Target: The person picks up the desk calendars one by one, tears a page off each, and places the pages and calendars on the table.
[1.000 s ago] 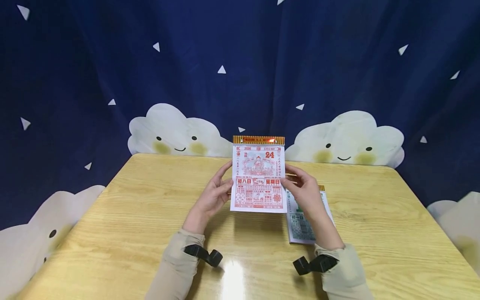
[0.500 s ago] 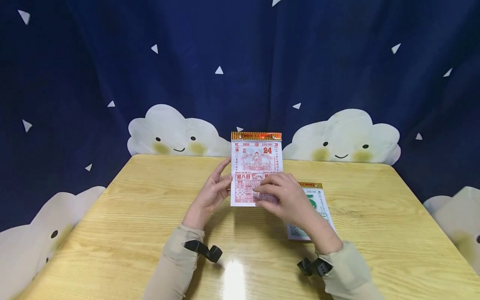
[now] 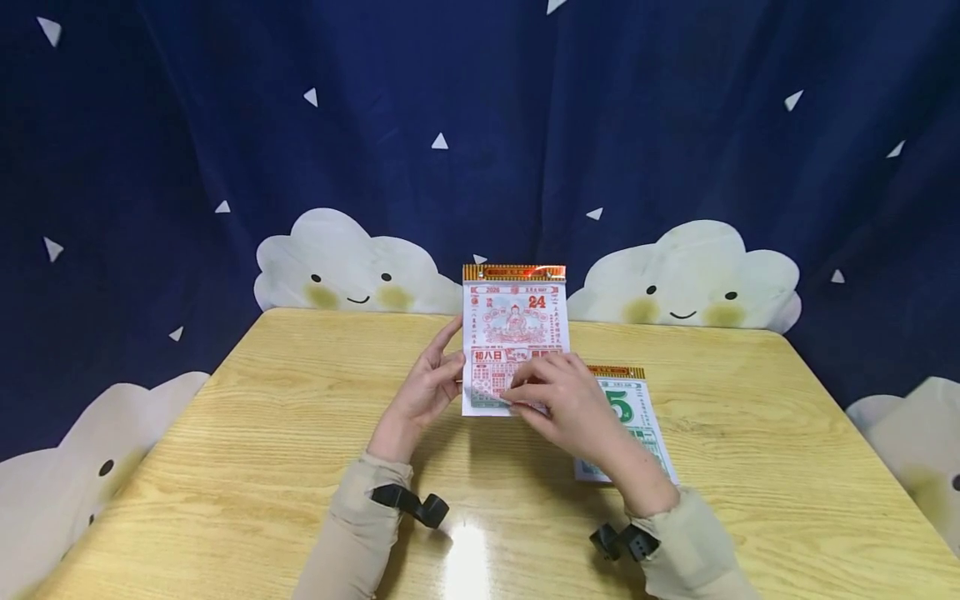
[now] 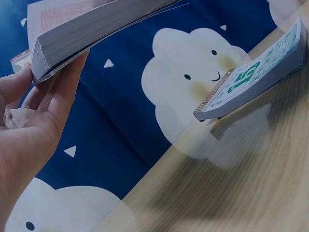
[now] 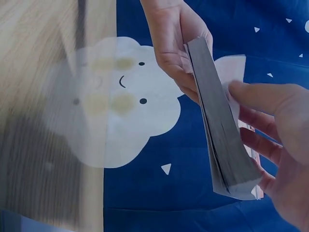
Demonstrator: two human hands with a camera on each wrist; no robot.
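A thick tear-off calendar (image 3: 516, 321) with a red-printed top page and an orange-striped head strip is held up above the table. My left hand (image 3: 423, 392) grips its left edge, thumb in front and fingers behind, as the left wrist view also shows. In front of its lower half, my right hand (image 3: 573, 404) pinches the top page (image 5: 231, 70) near the bottom. That page lifts off the block in the right wrist view, and greenish print shows beneath it in the head view. Fingers of the right hand hide part of the lower print.
A second tear-off calendar (image 3: 630, 408), printed in green, lies on the wooden table (image 3: 247, 467) below and partly behind the right hand. A navy curtain (image 3: 495, 150) with white clouds and triangles hangs beyond the table's far edge.
My right hand has left the calendar's right edge and come across to its lower front, where it now pinches the top page. The left hand keeps its hold in nearly the same place.
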